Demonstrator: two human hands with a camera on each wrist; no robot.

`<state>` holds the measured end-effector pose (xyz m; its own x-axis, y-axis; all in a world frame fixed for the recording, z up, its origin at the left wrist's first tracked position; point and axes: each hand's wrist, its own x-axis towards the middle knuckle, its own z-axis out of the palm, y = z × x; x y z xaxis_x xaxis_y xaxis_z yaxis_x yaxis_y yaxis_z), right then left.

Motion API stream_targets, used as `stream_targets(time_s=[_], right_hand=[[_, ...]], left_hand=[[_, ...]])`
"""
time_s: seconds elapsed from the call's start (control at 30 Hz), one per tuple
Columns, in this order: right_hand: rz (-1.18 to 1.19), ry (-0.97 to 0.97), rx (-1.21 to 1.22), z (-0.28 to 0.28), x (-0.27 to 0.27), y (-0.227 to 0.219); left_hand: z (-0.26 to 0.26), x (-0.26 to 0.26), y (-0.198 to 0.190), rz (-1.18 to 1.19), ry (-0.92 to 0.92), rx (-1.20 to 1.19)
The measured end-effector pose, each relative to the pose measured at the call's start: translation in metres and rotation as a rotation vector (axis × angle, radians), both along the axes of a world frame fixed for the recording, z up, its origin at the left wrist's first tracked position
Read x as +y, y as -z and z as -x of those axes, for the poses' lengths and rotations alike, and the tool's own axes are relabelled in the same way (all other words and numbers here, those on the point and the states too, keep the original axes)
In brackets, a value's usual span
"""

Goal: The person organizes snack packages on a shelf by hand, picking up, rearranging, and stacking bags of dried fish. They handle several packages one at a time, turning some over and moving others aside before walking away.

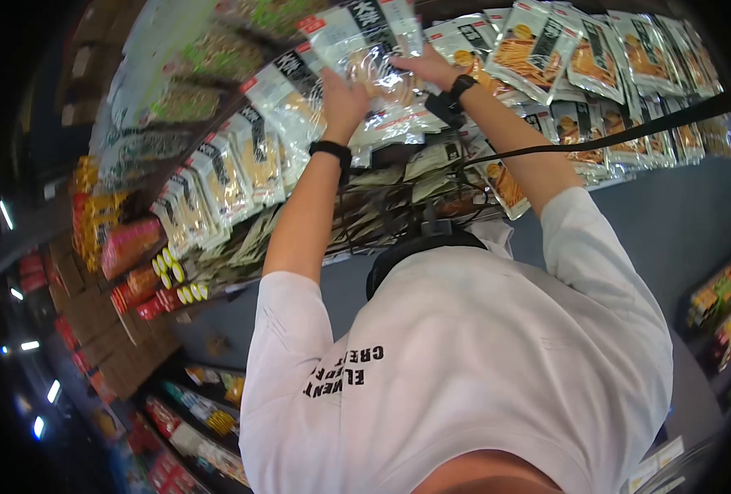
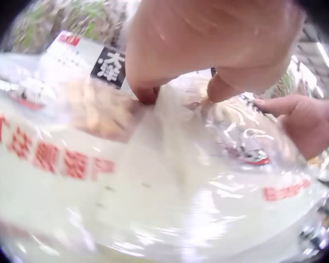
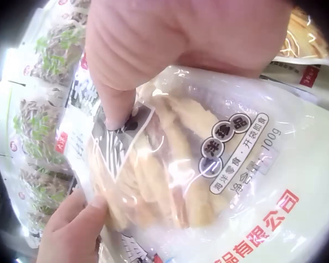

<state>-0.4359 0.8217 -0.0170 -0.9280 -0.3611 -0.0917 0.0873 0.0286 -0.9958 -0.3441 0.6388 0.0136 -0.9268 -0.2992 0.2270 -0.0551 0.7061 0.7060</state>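
A clear-fronted snack bag (image 1: 371,67) with a black label and pale dried strips inside lies before both hands at the top of the head view. My left hand (image 1: 345,105) pinches its left edge; in the left wrist view thumb and finger stand either side of a plastic fold. My right hand (image 1: 433,67) grips the right side, thumb pressed on the front (image 3: 118,107) near the black label. Behind the bag the other right fingers are hidden. A similar bag (image 1: 287,90) overlaps under the left hand's side.
Rows of like bags (image 1: 233,156) stand at left, and bags of orange-brown strips (image 1: 538,49) at right. Green-flecked packs (image 1: 188,103) sit farther back. Stacked packs (image 1: 431,165) fill the shelf front below. A black strap (image 1: 604,136) crosses over the right forearm.
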Motion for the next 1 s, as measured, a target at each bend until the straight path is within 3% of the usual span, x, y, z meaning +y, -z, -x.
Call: stream_targets(time_s=[0.07, 0.1, 0.17, 0.27, 0.33, 0.4, 0.43, 0.53, 0.57, 0.67, 0.7, 0.8, 0.93, 1.0], right_hand=[[0.051, 0.013, -0.030, -0.011, 0.008, -0.018], [0.060, 0.031, -0.026, -0.003, 0.008, -0.007], [-0.027, -0.030, -0.038, 0.006, 0.003, 0.017], [-0.162, -0.011, -0.035, -0.005, 0.027, -0.031], [-0.250, -0.001, -0.025, 0.002, 0.027, -0.023], [-0.511, 0.139, 0.030, -0.007, 0.023, -0.027], [-0.351, 0.003, -0.167, -0.007, 0.030, -0.031], [-0.410, 0.119, 0.034, -0.010, 0.025, -0.025], [-0.506, 0.145, 0.113, 0.003, 0.017, 0.006], [-0.388, 0.090, -0.002, -0.005, 0.023, -0.008], [-0.497, 0.122, 0.122, -0.009, 0.021, -0.012], [-0.512, 0.118, 0.044, -0.014, 0.002, -0.012], [-0.716, 0.131, 0.104, -0.025, -0.016, -0.031], [-0.705, 0.120, 0.082, -0.027, -0.016, -0.033]], left_hand=[[-0.002, -0.001, 0.001, 0.406, 0.050, -0.018], [-0.002, 0.001, -0.001, 0.415, 0.069, -0.011], [-0.005, 0.002, -0.005, 0.390, 0.067, -0.257], [-0.009, 0.019, -0.021, 0.515, 0.123, -0.389], [-0.007, 0.020, -0.013, 0.549, 0.151, -0.376], [-0.007, 0.022, -0.008, 0.575, 0.176, -0.370], [-0.003, 0.022, -0.008, 0.575, 0.170, -0.375], [0.000, 0.015, -0.009, 0.571, 0.134, -0.347], [-0.001, 0.011, -0.010, 0.569, 0.111, -0.315], [-0.019, 0.003, -0.047, 0.374, 0.121, -0.348], [-0.029, -0.004, -0.044, 0.370, 0.120, -0.343], [-0.059, -0.029, -0.018, 0.517, -0.042, -0.273], [-0.078, -0.059, 0.001, 0.610, 0.046, -0.213], [-0.081, -0.071, 0.001, 0.673, 0.129, -0.189]])
